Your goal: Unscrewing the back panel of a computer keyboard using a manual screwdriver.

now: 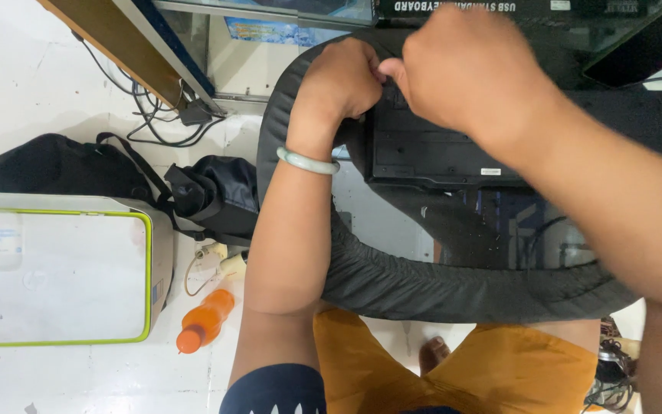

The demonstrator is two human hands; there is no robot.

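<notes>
1. Both hands are up at the far edge of the black device (430, 149) — a flat, matte plastic slab, underside up, resting on a glass table (392, 222) with a padded black rim.
2. Left hand (342, 80) is curled into a loose fist, fingers together, pressed against the device's far-left corner; whether it pinches anything there I cannot tell.
3. Right hand (465, 65) sits just beside it, knuckles bunched, thumb tip meeting the left hand over that same corner — the fingertips are hidden underneath.
4. The device's long axis runs left to right, so its bulk stretches away under the right forearm; the left hand is the nearer one to the corner.
5. A smooth pale-green bangle (308, 161) rings the left wrist.
6. Left of the device, down on the white floor: a black fabric bag (63, 165), a boxy white printer with a lime-green edge (55, 268), and an orange bottle (204, 320) lying on its side.
</notes>
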